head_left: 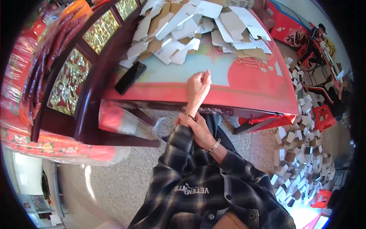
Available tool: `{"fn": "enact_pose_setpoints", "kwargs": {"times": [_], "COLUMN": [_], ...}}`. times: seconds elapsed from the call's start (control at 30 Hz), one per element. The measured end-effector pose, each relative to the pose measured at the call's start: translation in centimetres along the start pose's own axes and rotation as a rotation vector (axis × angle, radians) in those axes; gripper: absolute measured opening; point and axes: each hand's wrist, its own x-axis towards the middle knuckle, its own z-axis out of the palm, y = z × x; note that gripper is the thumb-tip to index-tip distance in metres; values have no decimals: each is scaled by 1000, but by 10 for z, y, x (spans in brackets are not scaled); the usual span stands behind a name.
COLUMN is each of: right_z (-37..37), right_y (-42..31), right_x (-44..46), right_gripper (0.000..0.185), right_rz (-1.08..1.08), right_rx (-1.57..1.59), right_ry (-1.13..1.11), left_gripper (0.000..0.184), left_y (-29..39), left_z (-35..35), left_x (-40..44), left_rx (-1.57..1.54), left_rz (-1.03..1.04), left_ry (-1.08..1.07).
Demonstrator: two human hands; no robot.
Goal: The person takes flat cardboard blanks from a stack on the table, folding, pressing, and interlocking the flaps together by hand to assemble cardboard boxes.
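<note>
Left wrist [192, 110] clasped at the table [167, 91]'s near edge
Right hand [203, 133] curls its fingers round it, perhaps steadying; left hand [198, 88]'s fingers lie together, loosely bent.

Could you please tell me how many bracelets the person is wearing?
2: a dark beaded bracelet at the left hand and a silvery bracelet at the right hand. Sleeves may hide more.

One head-worn camera looks forward and down at the nearby table [263, 89].
</note>
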Motion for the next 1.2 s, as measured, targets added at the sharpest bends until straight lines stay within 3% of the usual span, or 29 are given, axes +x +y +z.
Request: {"fn": "enact_pose_setpoints", "kwargs": {"times": [0.07, 0.13, 0.2, 0.3, 0.33, 0.37, 0.57, 0.7, 0.8, 0.9, 1.0, 1.1, 1.2], "right_z": [5, -6, -15, -23, -46, -44, -37, -56, -61, -57, -58, -43, -27], "right_y": [-6, -12, -15, -26, -2, -10, -10, 6, 5, 26, 43, 32, 12], "right_x": [6, 20, 26, -1, 0, -12, -37, -23, -30, -30, -10, -14, -15], "right_gripper": [33, 35, 40, 50, 61, 62, 51, 47, 43, 46, 48, 55, 52], "right_rz": [-45, -22, -92, 60, 72, 156, 282, 593, 498, 195, 208, 102, 59], "right_rx": [91, 169, 127, 14, -107, -358, -372, -216, -136, -138, -479, -328, -539], "right_ry": [77, 31, -60, -40, -185, -190, -236, -95, -234, -455, -405, -279, -68], "left_gripper": [44, 44, 45, 44, 43, 43, 44, 43, 42, 41, 40, 41, 42], "left_y": [0, -7, 9, 2, 2, -2, -1, -2, -5, -3, 0, -1, 1], "left_z": [0, 3, 1, -1, 0, 1, 3, 4, 3, 1, 1, 1, 4], "left_x": [-1, 0, -7, -5, -4, -3, -4, -2, -2, -3, -1, -2, -4], "left_rx": [-16, 45, -92, 3, 5, -14, -49, -56, -44, -2, -13, -41, -51], "left_rz": [-35, 0, 101, 32, 58, 57, 5, 14, 7, -56, -60, -21, 21], "left_ry": [-9, 2, 54, 2, 17, 15, 12, 7, 1, -31, -25, -12, 4]}}
